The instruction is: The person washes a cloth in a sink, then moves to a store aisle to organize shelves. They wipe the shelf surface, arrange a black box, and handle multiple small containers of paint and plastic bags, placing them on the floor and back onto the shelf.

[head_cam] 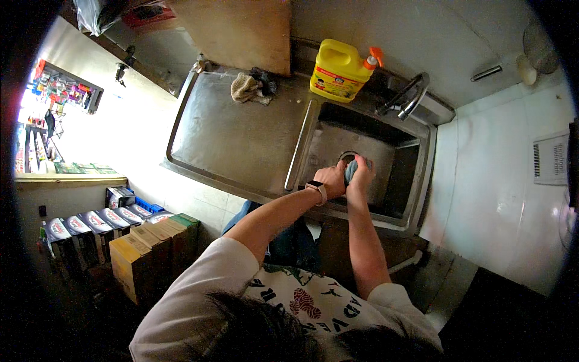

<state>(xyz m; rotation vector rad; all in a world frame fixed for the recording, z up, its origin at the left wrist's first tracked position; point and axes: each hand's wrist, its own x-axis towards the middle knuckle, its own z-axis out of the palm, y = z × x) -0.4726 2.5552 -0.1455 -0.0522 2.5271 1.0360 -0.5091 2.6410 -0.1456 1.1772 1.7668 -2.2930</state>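
Note:
Both hands are over the basin of a stainless steel sink (294, 149), near its round drain (348, 155). Between them is a bunched blue-grey cloth (350, 171). My left hand (331, 179), below a wrist strap with a dark-faced watch (315, 185), closes on the cloth from the left. My right hand (361, 173) grips it from the right, fingers wrapped over its top. The palms and part of the cloth are hidden. A curved metal faucet (414, 97) stands behind the basin at the right.
A yellow jug with an orange pump (337, 72) stands behind the basin. A beige knitted cloth (246, 88) and dark mesh (264, 81) lie at the back of the drainboard (235, 135). A wooden board (239, 31) leans behind. Cardboard boxes (144, 244) stand at lower left.

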